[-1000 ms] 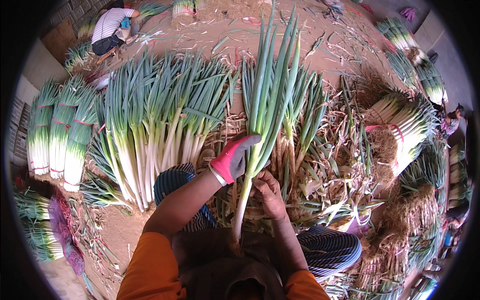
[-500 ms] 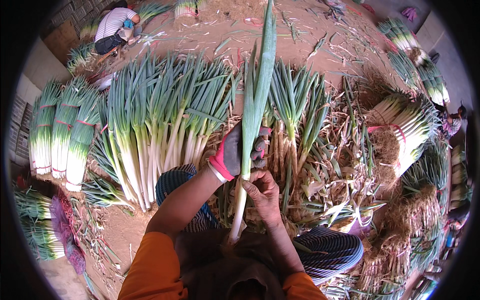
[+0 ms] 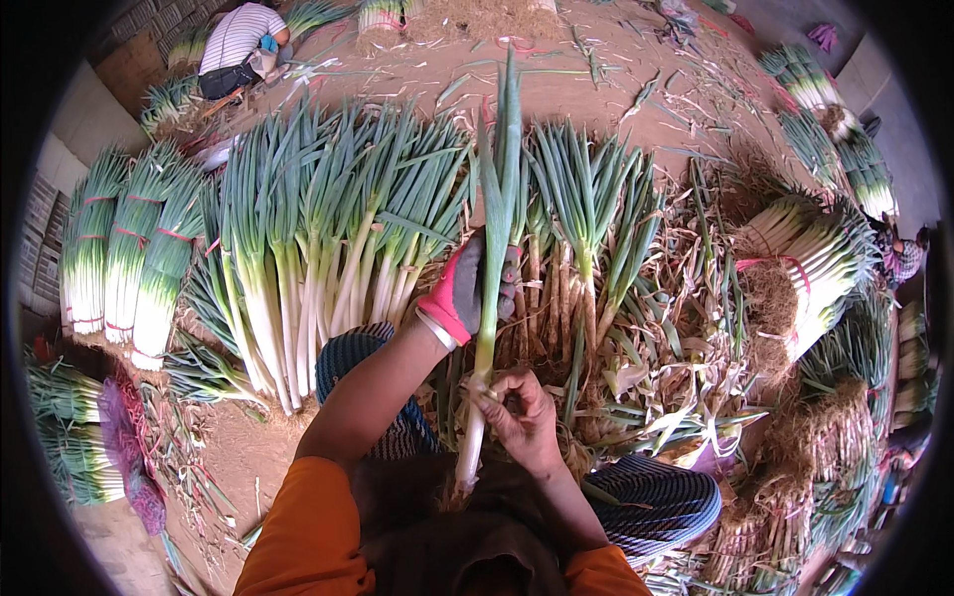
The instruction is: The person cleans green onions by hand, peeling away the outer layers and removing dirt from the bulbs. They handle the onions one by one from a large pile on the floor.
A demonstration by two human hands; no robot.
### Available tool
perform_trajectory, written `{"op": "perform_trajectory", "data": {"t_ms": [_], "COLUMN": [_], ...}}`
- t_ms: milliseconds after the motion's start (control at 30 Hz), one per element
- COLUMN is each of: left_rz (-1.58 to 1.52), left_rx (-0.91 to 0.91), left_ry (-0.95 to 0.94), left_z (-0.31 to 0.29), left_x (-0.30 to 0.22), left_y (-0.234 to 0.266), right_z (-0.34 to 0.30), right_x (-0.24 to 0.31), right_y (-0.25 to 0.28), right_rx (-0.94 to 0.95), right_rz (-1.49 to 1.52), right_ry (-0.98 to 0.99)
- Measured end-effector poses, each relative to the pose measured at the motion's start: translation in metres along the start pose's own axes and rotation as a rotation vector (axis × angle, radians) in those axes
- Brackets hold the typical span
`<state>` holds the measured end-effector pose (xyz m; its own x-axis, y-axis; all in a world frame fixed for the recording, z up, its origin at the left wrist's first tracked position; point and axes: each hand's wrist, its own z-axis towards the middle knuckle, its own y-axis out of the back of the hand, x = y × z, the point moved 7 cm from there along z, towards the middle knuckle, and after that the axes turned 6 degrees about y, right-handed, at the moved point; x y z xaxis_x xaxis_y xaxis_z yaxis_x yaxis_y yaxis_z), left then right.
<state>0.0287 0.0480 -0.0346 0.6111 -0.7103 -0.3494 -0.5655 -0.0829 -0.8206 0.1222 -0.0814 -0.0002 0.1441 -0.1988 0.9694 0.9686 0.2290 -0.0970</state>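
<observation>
Upright in front of me stands a long green onion (image 3: 489, 318), its leaves pointing away and its white stalk and roots toward my lap. My left hand (image 3: 467, 288), in a grey and pink glove, is wrapped round its green part. My bare right hand (image 3: 517, 407) pinches at the white stalk just below, where a bit of thin outer skin seems to come loose. To the left, a row of cleaned green onions (image 3: 308, 268) lies with white stalks toward me. Ahead on the right are green onions with brown, unpeeled stalks (image 3: 571, 258).
Peeled dry skins (image 3: 646, 368) are heaped to the right. Tied bundles (image 3: 129, 248) stand at far left; a red-tied bundle (image 3: 795, 268) and rooty bundles (image 3: 765, 517) lie at right. A purple net bag (image 3: 129, 447) is at lower left. Another person (image 3: 238, 50) sits at back left.
My right hand has slid down the stalk toward me, its fingers now pinching lower. The green onion has come slightly nearer and lower, with my left hand still round it.
</observation>
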Motion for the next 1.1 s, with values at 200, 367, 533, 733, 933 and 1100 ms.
{"op": "perform_trajectory", "data": {"t_ms": [200,367,533,733,933,1100], "left_rz": [0.043,0.052,0.061,0.094,-0.014,-0.079], "left_rx": [-0.095,-0.286,-0.359,-0.259,-0.132,-0.086], "left_ry": [-0.195,-0.428,-0.593,-0.673,-0.699,-0.593], "left_z": [0.003,-0.014,-0.028,-0.023,-0.029,-0.034], "left_x": [-0.038,-0.072,-0.097,-0.117,-0.123,-0.105], "left_y": [0.023,0.021,0.030,0.038,0.042,0.005], "right_z": [-0.053,-0.132,-0.179,-0.137,-0.049,-0.043], "right_x": [-0.001,-0.033,-0.076,-0.075,-0.036,-0.056], "right_y": [-0.007,0.010,0.042,0.080,0.008,-0.004], "right_rx": [0.387,0.535,0.543,-0.025,0.268,0.159], "right_rz": [-0.116,-0.061,0.021,0.340,-0.361,0.288], "right_ry": [-0.084,-0.352,-0.723,-0.620,-0.086,-0.241]}}
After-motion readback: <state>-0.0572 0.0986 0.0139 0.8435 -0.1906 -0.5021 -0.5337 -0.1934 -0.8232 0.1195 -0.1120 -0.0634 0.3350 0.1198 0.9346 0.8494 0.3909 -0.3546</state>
